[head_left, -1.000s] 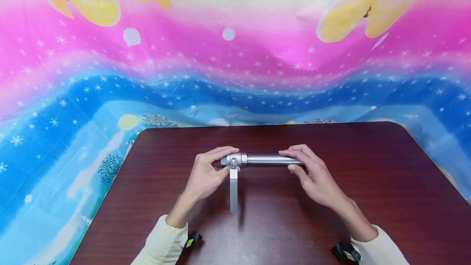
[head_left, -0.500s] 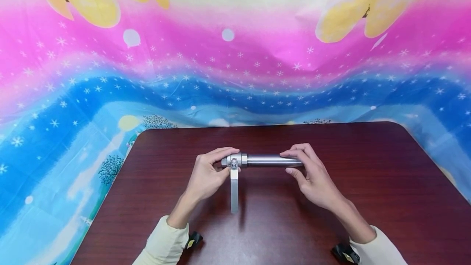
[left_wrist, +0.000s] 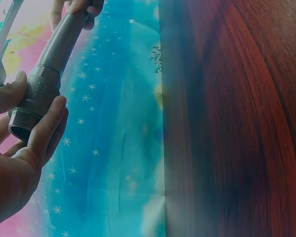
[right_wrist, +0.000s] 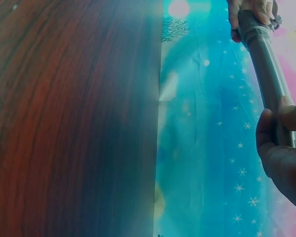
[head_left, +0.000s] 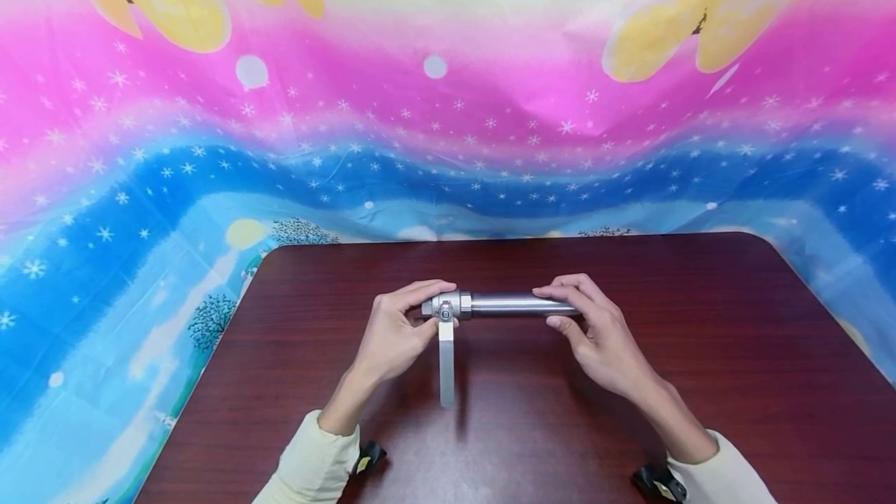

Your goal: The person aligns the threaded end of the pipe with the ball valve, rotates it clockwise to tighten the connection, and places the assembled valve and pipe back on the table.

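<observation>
A silver ball valve (head_left: pixel 448 303) is joined to a straight metal pipe (head_left: pixel 502 303), both level over the table. The valve's flat lever handle (head_left: pixel 446 364) points toward the person. My left hand (head_left: pixel 393 333) grips the valve body, thumb on the near side and fingers on the far side. In the left wrist view the open end of the valve (left_wrist: pixel 22 126) shows between thumb and fingers. My right hand (head_left: pixel 605 337) holds the pipe near its right end, which the hand partly hides. The right wrist view shows its thumb and fingers around the pipe (right_wrist: pixel 266 69).
A dark red wood-grain table (head_left: pixel 532 426) lies beneath the hands. Behind it and along its sides hangs a printed cloth (head_left: pixel 434 138) in pink and blue with snowflakes. Black straps or mounts (head_left: pixel 367 457) sit by both pale sleeves (head_left: pixel 311 453).
The right thumb parted slightly from the pipe half a second ago and is now back against it. The left hand and the valve have hardly moved.
</observation>
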`<state>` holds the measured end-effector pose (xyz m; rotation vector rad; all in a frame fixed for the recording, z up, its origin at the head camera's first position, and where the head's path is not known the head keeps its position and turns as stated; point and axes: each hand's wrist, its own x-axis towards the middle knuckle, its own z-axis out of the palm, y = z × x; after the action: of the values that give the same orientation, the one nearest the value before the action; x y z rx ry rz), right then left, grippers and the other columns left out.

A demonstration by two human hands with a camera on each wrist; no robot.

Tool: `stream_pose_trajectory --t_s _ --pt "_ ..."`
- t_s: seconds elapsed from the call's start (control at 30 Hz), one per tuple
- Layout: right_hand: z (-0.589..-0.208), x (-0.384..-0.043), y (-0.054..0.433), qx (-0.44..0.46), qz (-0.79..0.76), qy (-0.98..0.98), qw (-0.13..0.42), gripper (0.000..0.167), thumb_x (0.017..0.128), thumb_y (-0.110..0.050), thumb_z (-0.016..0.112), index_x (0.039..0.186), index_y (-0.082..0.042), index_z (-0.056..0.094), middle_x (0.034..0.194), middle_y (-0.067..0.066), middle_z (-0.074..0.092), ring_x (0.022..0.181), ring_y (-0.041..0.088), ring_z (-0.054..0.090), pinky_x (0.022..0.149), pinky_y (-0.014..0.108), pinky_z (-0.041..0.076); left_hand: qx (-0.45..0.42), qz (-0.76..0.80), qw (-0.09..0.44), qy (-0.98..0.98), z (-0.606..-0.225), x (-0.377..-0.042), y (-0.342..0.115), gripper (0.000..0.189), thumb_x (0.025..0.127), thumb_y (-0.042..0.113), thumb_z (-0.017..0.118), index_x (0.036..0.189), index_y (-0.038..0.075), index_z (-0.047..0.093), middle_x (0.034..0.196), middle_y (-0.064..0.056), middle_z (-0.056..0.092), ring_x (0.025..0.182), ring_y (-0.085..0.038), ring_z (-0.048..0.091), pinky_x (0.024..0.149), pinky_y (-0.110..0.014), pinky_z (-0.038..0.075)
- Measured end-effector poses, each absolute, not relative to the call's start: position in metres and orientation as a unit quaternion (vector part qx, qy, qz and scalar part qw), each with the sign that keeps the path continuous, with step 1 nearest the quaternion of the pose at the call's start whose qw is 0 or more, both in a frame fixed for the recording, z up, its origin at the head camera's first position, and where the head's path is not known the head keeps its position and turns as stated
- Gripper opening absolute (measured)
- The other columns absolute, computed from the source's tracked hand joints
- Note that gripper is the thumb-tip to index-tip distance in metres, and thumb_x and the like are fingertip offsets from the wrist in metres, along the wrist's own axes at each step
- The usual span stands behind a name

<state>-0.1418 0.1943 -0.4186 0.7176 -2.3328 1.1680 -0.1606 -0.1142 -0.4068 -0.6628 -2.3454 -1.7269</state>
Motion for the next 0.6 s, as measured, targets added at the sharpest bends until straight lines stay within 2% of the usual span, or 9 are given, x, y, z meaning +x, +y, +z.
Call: stream_pose_trajectory --t_s 0.17,0.47,0.6 --pt "-0.4185 -0.1425 0.1950 0.261 0.420 -0.842 0.215 0.051 0.088 0.011 0.078 0.132 -0.014 0.074 0.124 0.001 0.064 0.113 0.004 0.057 0.089 0.010 0.043 -0.221 -0.577 0.078 -0.782 -0.4067 -0.1608 -0.1141 0.051 0.084 -0.017 0.069 0.126 0.012 0.080 0.129 -0.009 0.077 0.105 -0.018 0.072 0.086 -0.023 0.064" --pt "-0.4181 -0.1413 0.1948 0.260 0.412 -0.850 0.199 0.051 0.092 0.011 0.073 0.136 -0.015 0.072 0.124 0.002 0.064 0.109 0.005 0.056 0.086 0.013 0.043 -0.230 -0.574 0.087 -0.781 -0.4048 -0.1594 -0.1136 0.051 0.083 -0.017 0.070 0.126 0.008 0.079 0.129 -0.012 0.076 0.105 -0.019 0.073 0.085 -0.023 0.064" --pt "-0.4172 -0.1393 0.1944 0.256 0.402 -0.861 0.174 0.054 0.094 0.008 0.073 0.141 -0.018 0.068 0.134 0.002 0.058 0.118 0.010 0.054 0.090 0.014 0.041 -0.227 -0.574 0.080 -0.782 -0.4051 -0.1594 -0.1134 0.049 0.084 -0.017 0.070 0.126 0.007 0.079 0.130 -0.011 0.076 0.105 -0.019 0.073 0.085 -0.023 0.065"
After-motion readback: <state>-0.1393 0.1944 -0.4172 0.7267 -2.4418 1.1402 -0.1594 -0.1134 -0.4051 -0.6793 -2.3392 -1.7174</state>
